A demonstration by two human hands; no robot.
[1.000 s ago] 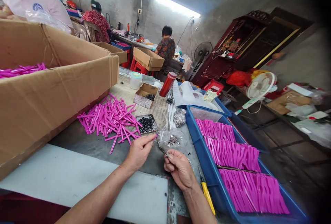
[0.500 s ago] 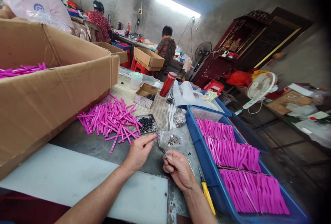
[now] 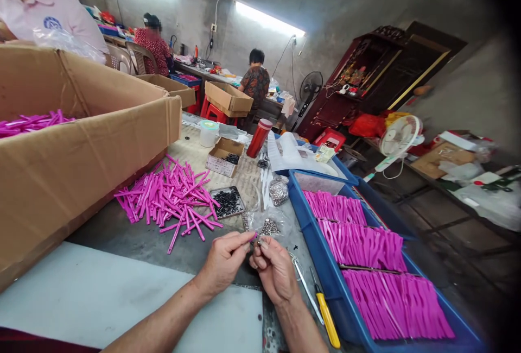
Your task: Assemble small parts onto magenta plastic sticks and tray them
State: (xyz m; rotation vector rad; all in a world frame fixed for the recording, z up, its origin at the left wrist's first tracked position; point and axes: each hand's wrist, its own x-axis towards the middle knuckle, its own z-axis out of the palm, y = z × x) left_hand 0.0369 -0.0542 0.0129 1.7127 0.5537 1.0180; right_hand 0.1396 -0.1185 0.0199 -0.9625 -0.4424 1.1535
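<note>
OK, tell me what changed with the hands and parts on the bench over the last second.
The left hand and right hand drew together; before they were apart, now their fingertips meet over a small pink part pinched between them. The loose pink sticks, the tray of dark screws, the yellow-handled screwdriver and the blue bin of sorted pink pieces lie as before; only the view shifted slightly.

Cardboard box [image 3: 81, 146] blocks left, blue tray [image 3: 313, 244] right; white board [image 3: 122, 298] bare.
</note>
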